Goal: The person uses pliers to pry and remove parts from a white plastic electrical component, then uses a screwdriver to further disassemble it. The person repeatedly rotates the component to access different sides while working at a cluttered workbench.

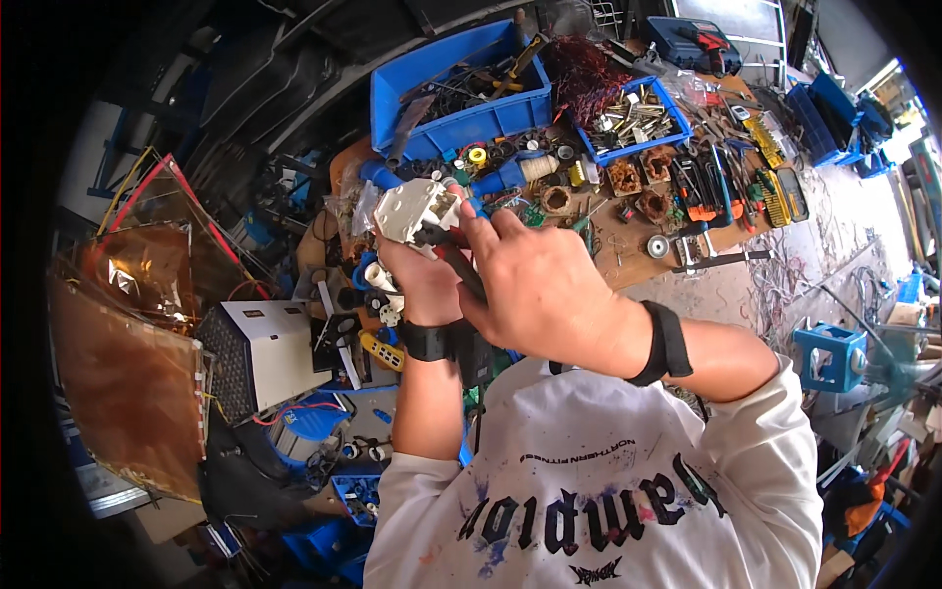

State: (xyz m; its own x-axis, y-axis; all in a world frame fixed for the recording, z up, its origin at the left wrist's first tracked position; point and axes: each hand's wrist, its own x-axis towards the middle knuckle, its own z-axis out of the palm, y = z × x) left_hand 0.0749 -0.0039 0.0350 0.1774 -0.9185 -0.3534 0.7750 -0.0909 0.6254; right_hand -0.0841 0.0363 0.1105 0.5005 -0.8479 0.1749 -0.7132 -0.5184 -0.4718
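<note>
My left hand (420, 277) is closed under a white plastic housing (404, 211), which is tilted with its open side facing right. Metal bits show inside it, too small to name. My right hand (545, 280) is wrapped round a tool with dark and red handles (459, 263), which looks like pliers. Its dark head meets the lower right edge of the housing. My right fingers cover part of the tool and come close to the housing, so I cannot tell whether its tip grips anything.
Behind my hands, a wooden workbench (638, 257) bears a large blue bin (461, 126) of tools and a smaller blue tray (628, 147) of metal pieces. Several hand tools (721, 187) lie at the right. A white-and-black box (265, 348) stands at the left.
</note>
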